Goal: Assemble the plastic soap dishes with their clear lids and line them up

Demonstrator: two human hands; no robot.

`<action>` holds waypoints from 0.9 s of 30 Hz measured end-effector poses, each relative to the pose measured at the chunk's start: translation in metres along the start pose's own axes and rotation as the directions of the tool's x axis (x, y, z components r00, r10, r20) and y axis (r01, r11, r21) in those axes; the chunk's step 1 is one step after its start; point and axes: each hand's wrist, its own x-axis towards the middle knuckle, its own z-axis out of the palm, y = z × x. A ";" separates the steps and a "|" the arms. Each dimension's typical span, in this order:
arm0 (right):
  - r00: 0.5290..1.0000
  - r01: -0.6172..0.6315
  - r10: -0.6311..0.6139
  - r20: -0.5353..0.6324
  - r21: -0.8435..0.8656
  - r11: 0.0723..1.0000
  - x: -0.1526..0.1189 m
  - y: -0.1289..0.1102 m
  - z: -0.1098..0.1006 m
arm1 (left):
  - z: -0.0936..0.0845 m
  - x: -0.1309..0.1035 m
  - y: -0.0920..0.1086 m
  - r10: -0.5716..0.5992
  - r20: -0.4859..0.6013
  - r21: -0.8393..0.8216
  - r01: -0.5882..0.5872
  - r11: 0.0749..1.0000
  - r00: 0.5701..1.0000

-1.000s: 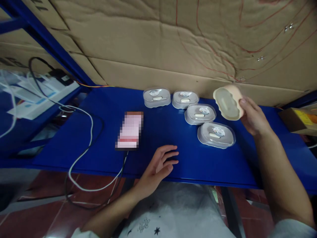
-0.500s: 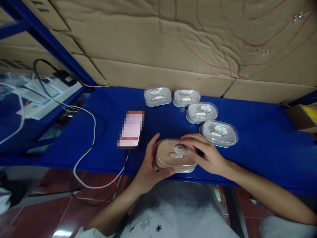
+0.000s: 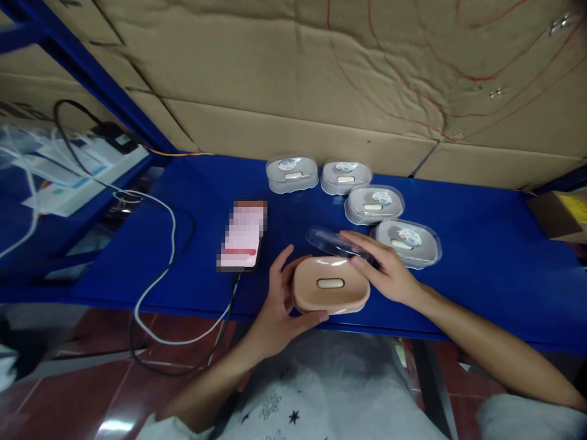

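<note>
A peach-coloured oval box (image 3: pixel 330 299) with a small cream piece in its middle stands uncovered near the blue table's front edge. My left hand (image 3: pixel 279 305) is wrapped round its left side, thumb along the front. Just behind the box, a clear plastic lid (image 3: pixel 328 240) is tilted up, its right end held between the fingers and thumb of my right hand (image 3: pixel 389 269). Several grey oval boxes with clear lids and round stickers stand farther back, the nearest one (image 3: pixel 408 244) just beyond my right hand.
A phone (image 3: pixel 241 235) lies left of the box, with a cable (image 3: pixel 172 244) running from it. Farther left is a white power strip (image 3: pixel 87 180). Cardboard (image 3: pixel 284 73) lines the back, and an open carton (image 3: pixel 559 214) stands at the far right.
The clear lid has come off the peach box and moved up and back in my right hand. My left hand has stayed on the box.
</note>
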 end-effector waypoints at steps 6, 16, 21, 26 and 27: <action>1.000 -0.002 -0.005 -0.027 -0.269 0.963 0.004 0.028 0.006 | -0.002 -0.007 0.000 0.028 0.133 0.168 -0.051 0.984 0.991; 0.875 0.427 -0.367 0.315 -0.147 0.892 -0.001 -0.011 -0.006 | -0.001 -0.008 -0.009 0.169 -0.020 0.215 -0.161 0.963 0.985; 0.869 0.439 -0.374 0.324 -0.156 0.885 -0.003 -0.014 0.000 | 0.001 -0.007 -0.011 0.208 -0.056 0.239 -0.189 0.953 0.977; 0.903 0.371 -0.345 0.255 -0.062 0.927 -0.002 -0.010 0.004 | -0.002 -0.005 -0.014 0.222 -0.005 0.332 -0.207 0.920 0.975; 0.910 0.356 -0.342 0.233 -0.018 0.934 -0.001 -0.010 0.003 | -0.003 -0.004 -0.015 0.228 0.022 0.356 -0.221 0.908 0.973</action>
